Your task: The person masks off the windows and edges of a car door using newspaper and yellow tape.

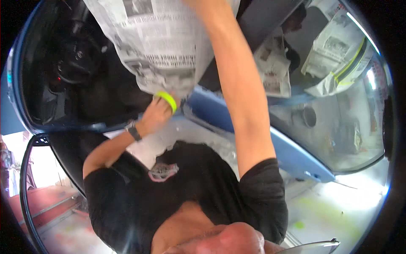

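One large newspaper sheet (160, 42) is hanging between the two hands, and two more newspaper patches (332, 53) are showing to the right. The left hand (155, 114) is curling around one yellow tape roll (170, 100) at the sheet's lower end; the right hand (201, 5) is blurring at the sheet's upper part, its grip impossible to tell. A blue car panel (292, 154) is slanting below, above a pale floor (323, 218) showing yellow-green smudges.

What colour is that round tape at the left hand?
The tape is bright yellow-green, as the head view shows.
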{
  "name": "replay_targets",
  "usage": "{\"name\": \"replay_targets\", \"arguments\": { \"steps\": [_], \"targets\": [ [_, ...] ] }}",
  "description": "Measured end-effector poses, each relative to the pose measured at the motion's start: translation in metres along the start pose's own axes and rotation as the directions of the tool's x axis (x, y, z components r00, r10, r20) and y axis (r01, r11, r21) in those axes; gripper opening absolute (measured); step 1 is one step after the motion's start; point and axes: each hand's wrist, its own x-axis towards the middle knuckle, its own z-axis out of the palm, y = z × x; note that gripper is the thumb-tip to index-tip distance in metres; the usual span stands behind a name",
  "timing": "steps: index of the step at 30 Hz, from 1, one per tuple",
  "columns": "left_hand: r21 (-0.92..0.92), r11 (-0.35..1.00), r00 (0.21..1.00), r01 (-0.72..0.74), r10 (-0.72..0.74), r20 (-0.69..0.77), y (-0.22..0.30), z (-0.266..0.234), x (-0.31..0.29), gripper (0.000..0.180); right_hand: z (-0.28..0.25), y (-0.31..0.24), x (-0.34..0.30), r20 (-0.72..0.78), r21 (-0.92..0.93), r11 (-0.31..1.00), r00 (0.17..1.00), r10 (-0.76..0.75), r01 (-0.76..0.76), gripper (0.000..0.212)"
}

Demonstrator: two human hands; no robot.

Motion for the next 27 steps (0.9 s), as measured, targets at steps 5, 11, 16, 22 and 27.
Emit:
{"name": "replay_targets", "arguments": {
  "steps": [5, 11, 16, 22, 27],
  "targets": [
    [-0.574, 0.727, 0.867, 0.377, -0.494, -0.057, 0.008, -0.133, 0.064, 0.036, -0.008, 0.002, 0.006, 0.014, -0.022, 0.996, 0.996, 0.091, -0.091, 0.021],
    [-0.664, 0.748, 0.765, 0.013, -0.435, -0.475, -0.041, -0.271, 0.153, 0.032, -0.017, -0.008, 0.014, 0.043, 0.137, 0.98, 0.989, 0.138, -0.143, 0.022],
    [-0.521, 0.852, 0.785, -0.055, -0.285, -0.55, -0.072, -0.281, 0.192, 0.033, -0.023, -0.011, 0.014, 0.061, 0.15, 0.983, 0.993, 0.098, -0.106, 0.025],
    [-0.42, 0.9, 0.741, -0.115, -0.204, -0.64, -0.08, -0.275, 0.194, 0.041, -0.026, -0.016, 0.017, 0.125, 0.163, 0.982, 0.99, 0.072, -0.092, 0.037],
    [-0.339, 0.94, 0.791, -0.036, -0.18, -0.584, -0.094, -0.274, 0.189, 0.032, -0.026, -0.021, 0.019, 0.21, 0.225, 0.964, 0.973, 0.095, -0.143, 0.04]
  ]
}}
